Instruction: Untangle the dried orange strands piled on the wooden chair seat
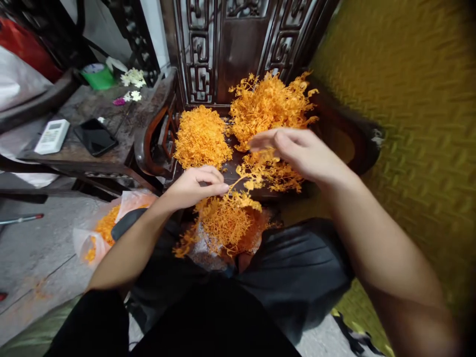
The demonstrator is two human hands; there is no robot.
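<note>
My left hand (201, 187) pinches the thin stem of an orange sprig (251, 179) between thumb and fingers. The sprig's curly tips point to the right. My right hand (293, 146) hovers palm-down above the loose orange sprigs (284, 176), its fingers stretched out and slightly blurred; I see nothing gripped in it. Behind it rises a tall bushy heap of orange sprigs (271, 104). A denser heap of small orange pieces (203, 136) lies to the left. Below my hands, between my knees, a plastic bag (208, 248) holds a tangle of orange stems (230, 223).
The heaps rest on a carved dark wooden chair (241, 54). On a side table (80, 101) at left lie a white remote control (52, 136), a black phone (95, 137), green tape (98, 76) and pale flowers (133, 78). Another bag (84, 243) with orange pieces stands on the floor.
</note>
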